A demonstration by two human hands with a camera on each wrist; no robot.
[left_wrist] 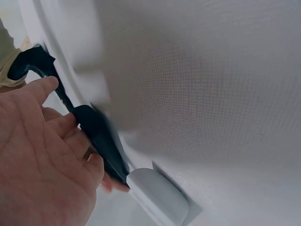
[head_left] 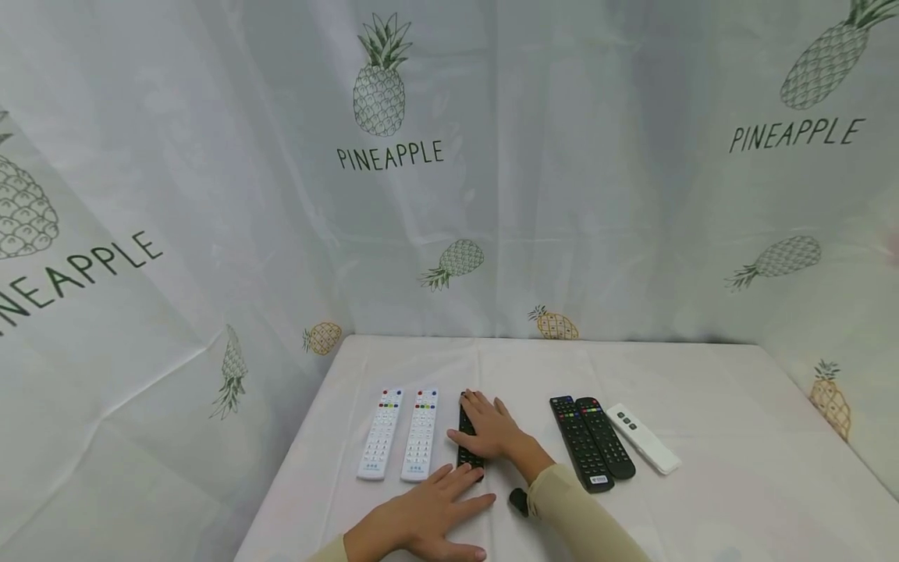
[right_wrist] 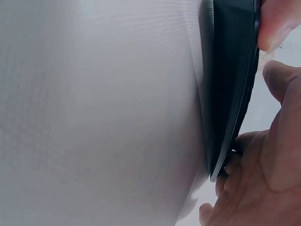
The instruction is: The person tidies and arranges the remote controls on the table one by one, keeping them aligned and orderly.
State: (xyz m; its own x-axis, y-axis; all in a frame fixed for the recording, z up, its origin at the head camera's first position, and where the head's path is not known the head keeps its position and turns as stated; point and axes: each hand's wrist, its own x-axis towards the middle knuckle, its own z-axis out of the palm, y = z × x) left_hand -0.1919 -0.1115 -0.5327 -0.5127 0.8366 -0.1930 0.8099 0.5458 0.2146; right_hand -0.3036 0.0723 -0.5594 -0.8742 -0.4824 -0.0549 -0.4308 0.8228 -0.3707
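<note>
A black remote control [head_left: 466, 421] lies lengthwise on the white-covered table, partly hidden under the hands. My right hand [head_left: 495, 429] rests over its far half, fingers stretched forward and thumb out to the left. At the near end, the spread fingers of my left hand [head_left: 421, 519] reach the remote. The left wrist view has the left hand [left_wrist: 42, 155] with loosely extended fingers by the dark remote [left_wrist: 101, 139], and a white remote's end [left_wrist: 157, 195] close by. In the right wrist view, fingertips of the right hand [right_wrist: 265, 174] meet the remote's edge [right_wrist: 230, 84].
Left of the hands, two white remotes [head_left: 381, 433] [head_left: 420, 435] lie side by side. To the right are two black remotes [head_left: 580, 445] [head_left: 605, 437] and a slim white one [head_left: 642, 439], slanted. A pineapple-print curtain [head_left: 562, 195] hangs behind the table.
</note>
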